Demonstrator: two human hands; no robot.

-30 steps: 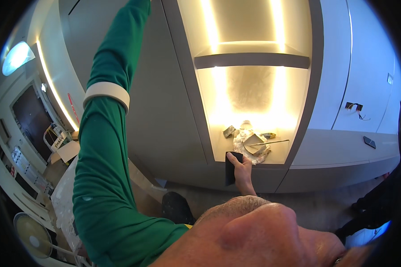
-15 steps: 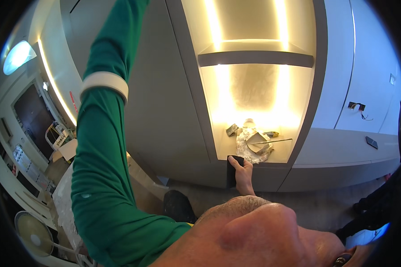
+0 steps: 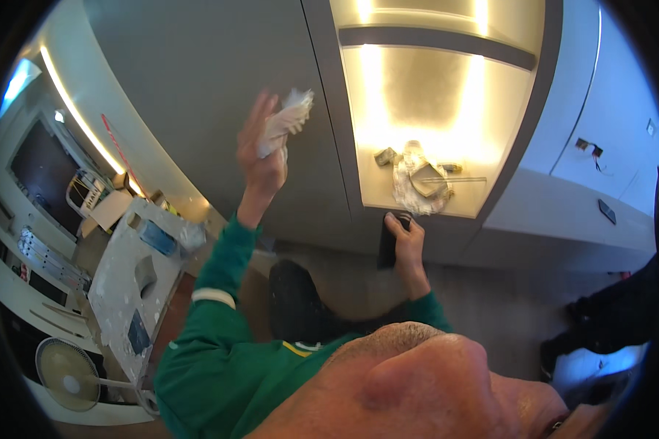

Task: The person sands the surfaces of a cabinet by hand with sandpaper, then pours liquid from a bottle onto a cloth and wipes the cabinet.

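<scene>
In front of the grey cabinet panel (image 3: 234, 66), my left hand (image 3: 260, 172) is raised with a crumpled white cloth or paper wipe (image 3: 287, 123) held against the palm. Its fingers are smeared by motion. Lower down, at the front edge of the lit niche (image 3: 359, 197), my right hand (image 3: 410, 245) is closed around a flat black rectangular piece (image 3: 386, 245), whose exact kind I cannot make out. Just beyond it on the niche floor lie a crumpled whitish plastic sheet (image 3: 404, 192), a grey square plate (image 3: 428, 179) and a small greyish block (image 3: 384, 156).
At left stands a white-spattered table (image 3: 117, 293) with a blue bottle (image 3: 156, 238) on it. A fan (image 3: 69, 373) is at lower left. To the right, a phone (image 3: 606, 211) rests on a ledge and wires (image 3: 589, 148) stick out of the wall. A person's dark-clothed legs (image 3: 600, 314) show there.
My left arm, stretched up out of the picture before, has come down, bringing the hand and white wipe into view. The view has shifted; my right hand still holds the black piece.
</scene>
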